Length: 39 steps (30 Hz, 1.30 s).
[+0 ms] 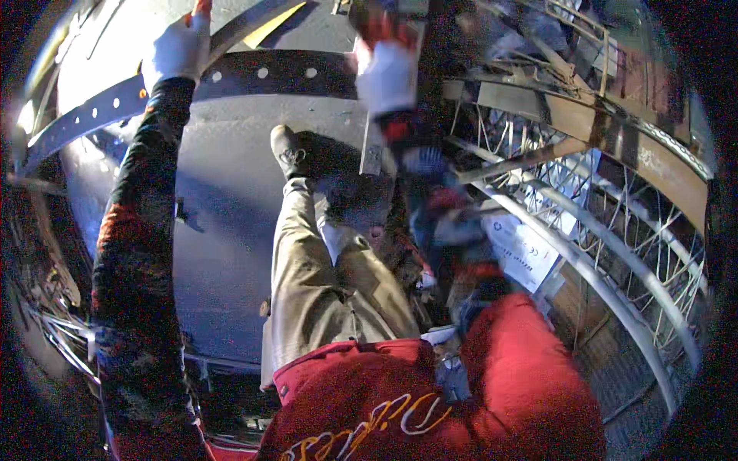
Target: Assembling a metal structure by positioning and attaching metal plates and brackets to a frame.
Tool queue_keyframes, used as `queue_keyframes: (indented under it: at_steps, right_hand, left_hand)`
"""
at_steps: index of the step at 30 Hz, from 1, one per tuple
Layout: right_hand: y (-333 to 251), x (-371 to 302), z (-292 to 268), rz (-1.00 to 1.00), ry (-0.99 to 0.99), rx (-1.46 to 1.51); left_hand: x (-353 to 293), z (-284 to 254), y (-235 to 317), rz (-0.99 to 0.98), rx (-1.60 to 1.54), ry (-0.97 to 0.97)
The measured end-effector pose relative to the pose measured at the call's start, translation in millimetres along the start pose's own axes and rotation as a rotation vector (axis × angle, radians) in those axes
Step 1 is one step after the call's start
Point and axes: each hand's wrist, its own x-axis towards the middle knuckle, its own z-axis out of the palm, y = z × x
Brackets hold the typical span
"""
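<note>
My left hand (pixel 175 52), in a white glove with orange-red at the fingers, is raised at the upper left, just beyond a long dark metal strip with round holes (pixel 263 74). Beside it a curved dark bar (pixel 250 27) runs toward the top; whether the hand touches it I cannot tell, since glare washes out the fingers. My right hand (pixel 388 73), in a similar glove, is at the top middle near the strip's right end. Motion smears its fingers, so what it holds, if anything, does not show. A narrow upright metal piece (pixel 371 146) stands below it.
Grey sheet-like surface (pixel 223 253) spreads under my outstretched legs and shoe (pixel 288 150). White tubular truss frames (pixel 573 242) with thin rods stand at the right, with white printed sheets (pixel 523 250) among them. A yellow strip (pixel 273 27) lies at the top.
</note>
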Motion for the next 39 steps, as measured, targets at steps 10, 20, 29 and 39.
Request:
queue_keyframes:
  at_steps: [10,20,29,39]
  right_hand:
    - [18,8,-1,0.19,-0.077,-0.004]
    - [29,9,11,0.079,0.264,0.135]
    - [1,35,-32,0.228,-0.371,-0.059]
    - [-25,25,-44,0.136,-0.506,-0.275]
  left_hand:
    - [-3,-13,34,-0.14,-0.146,-0.118]
    - [-2,-18,45,-0.193,-0.176,-0.144]
    - [-7,-26,40,-0.2,-0.16,-0.142]
    - [-8,-19,24,-0.122,-0.218,-0.023]
